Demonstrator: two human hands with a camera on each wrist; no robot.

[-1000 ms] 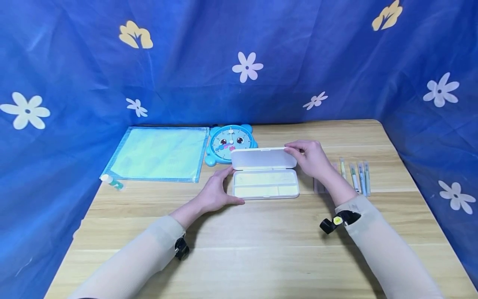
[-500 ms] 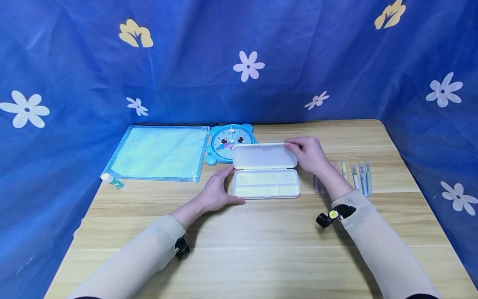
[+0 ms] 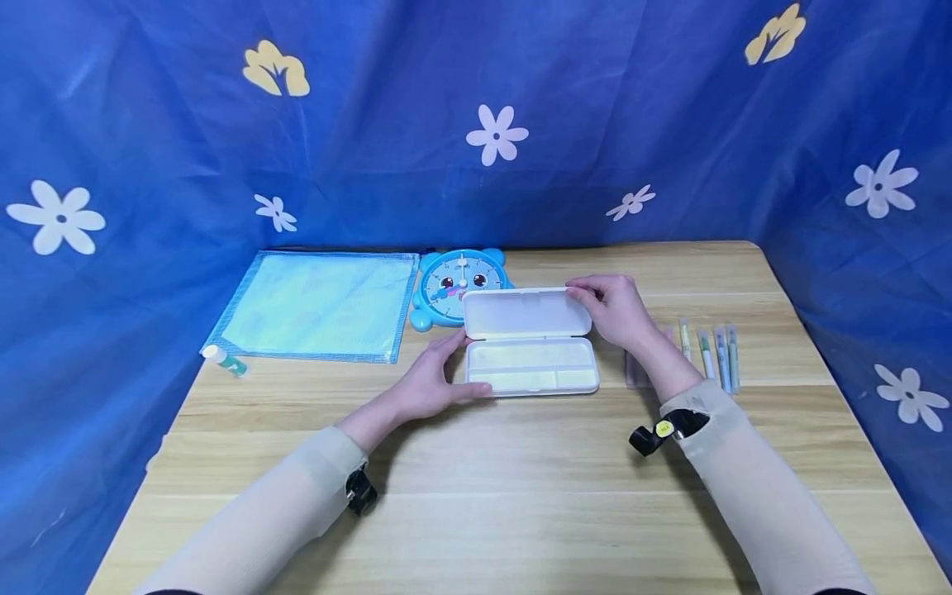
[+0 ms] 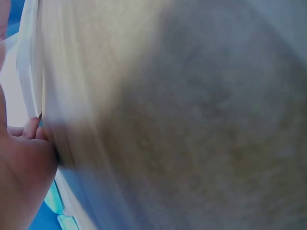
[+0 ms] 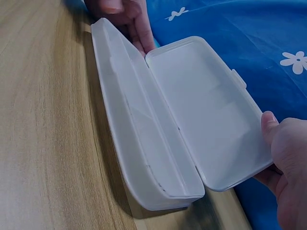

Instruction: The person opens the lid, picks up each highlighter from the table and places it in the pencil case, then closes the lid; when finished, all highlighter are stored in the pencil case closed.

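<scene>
A white pencil case (image 3: 531,368) lies on the table with its lid (image 5: 206,110) raised and leaning back. Inside the base, low dividers part it into compartments, with nothing lying in them. My left hand (image 3: 427,382) holds the left end of the base, thumb over the front corner and fingers behind. In the left wrist view, that hand shows only at the left edge, and much of the picture is blurred. With thumb and fingers, my right hand (image 3: 613,310) pinches the lid's upper right corner; the right wrist view shows the thumb on the lid's inner face.
A blue clock (image 3: 461,285) with a cartoon face stands behind the case, partly covered by the lid. To the left lie a blue mesh pouch (image 3: 320,306) and a glue stick (image 3: 225,361). Several markers (image 3: 721,359) lie beyond the right forearm.
The lid has tilted up slightly compared with a second ago, my right hand rising with it. My left thumb has shifted from before the front edge up onto the base's front corner.
</scene>
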